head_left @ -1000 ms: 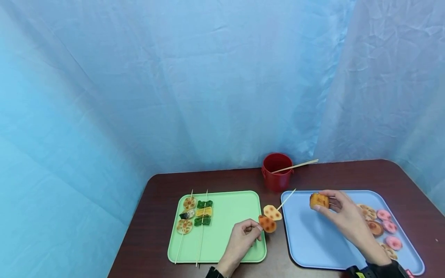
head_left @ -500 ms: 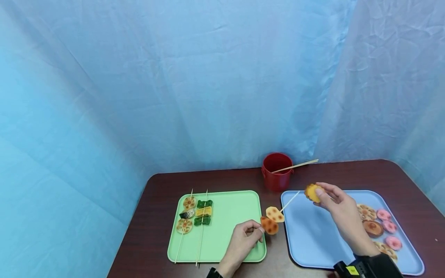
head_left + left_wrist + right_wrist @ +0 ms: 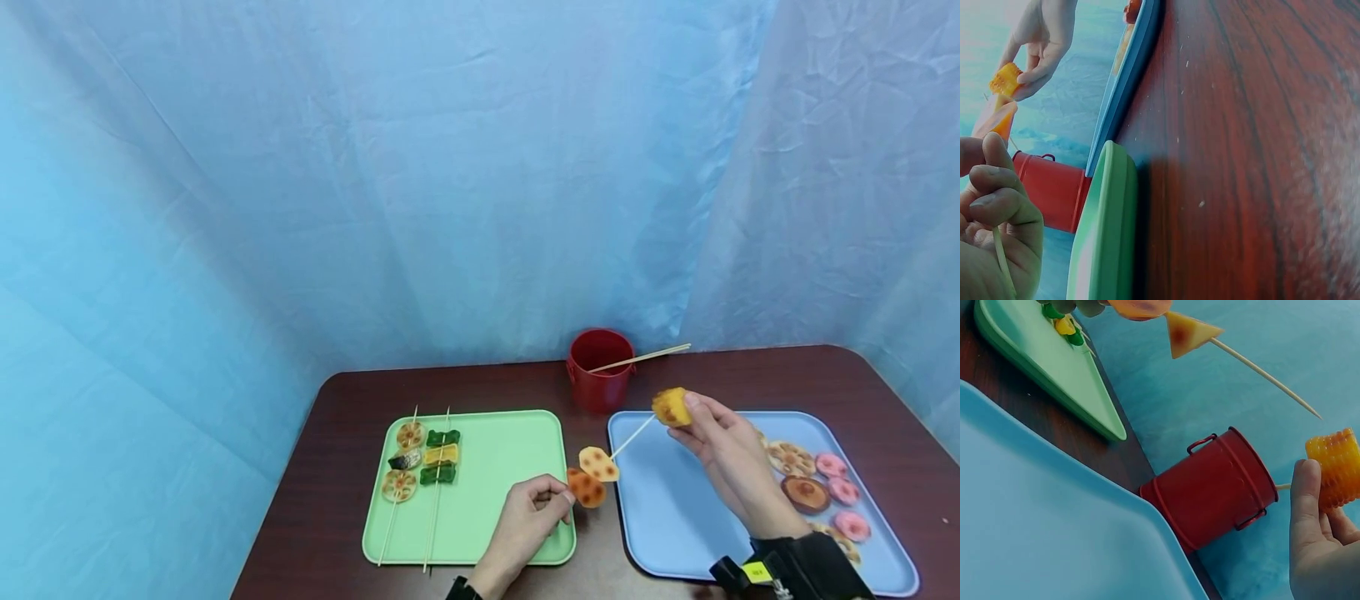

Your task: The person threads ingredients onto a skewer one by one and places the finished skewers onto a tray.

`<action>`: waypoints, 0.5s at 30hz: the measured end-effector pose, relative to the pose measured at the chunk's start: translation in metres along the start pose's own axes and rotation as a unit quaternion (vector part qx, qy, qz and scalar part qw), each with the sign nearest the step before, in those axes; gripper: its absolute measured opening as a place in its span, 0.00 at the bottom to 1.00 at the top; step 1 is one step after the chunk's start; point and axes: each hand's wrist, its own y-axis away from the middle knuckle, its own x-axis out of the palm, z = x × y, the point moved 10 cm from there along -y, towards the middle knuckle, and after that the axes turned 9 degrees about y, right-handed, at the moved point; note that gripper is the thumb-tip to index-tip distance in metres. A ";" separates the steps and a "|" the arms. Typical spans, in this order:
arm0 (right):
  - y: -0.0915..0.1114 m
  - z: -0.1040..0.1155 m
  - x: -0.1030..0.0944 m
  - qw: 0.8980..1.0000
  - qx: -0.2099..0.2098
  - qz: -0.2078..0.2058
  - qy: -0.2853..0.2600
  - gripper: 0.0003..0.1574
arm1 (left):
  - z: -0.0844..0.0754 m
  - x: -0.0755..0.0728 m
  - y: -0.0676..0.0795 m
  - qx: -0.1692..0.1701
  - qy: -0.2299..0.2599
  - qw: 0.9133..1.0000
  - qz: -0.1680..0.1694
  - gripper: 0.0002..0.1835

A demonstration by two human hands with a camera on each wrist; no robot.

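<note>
My left hand pinches a bamboo skewer below its food pieces, between the two trays. On that stick sit a browned orange piece near my fingers and a pale yellow, brown-spotted piece above it. The bare pointed end slants up to the right. Above the blue tray my right hand holds a chunk of corn between thumb and fingers. From the head, the corn appears right at the stick's tip; the right wrist view shows a small gap between the tip and the corn.
A green tray at left bears two loaded skewers. The blue tray at right carries lotus root slices, a brown round piece and several pink rings. Behind them stands a red bucket with sticks leaning out.
My right hand has moved the corn left and up toward the skewer's tip, turning it on the way. My left hand has shifted slightly right, with the stick leaning further over.
</note>
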 end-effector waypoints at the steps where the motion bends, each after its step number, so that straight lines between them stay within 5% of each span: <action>1: 0.000 -0.001 0.001 1.000 0.005 0.001 0.000 0.24 | 0.000 0.000 0.000 0.000 0.000 1.000 0.001 0.17; 15: -0.001 0.002 0.011 0.996 -0.020 0.029 0.083 0.31 | 0.002 0.000 0.000 -0.013 -0.001 1.000 0.001 0.17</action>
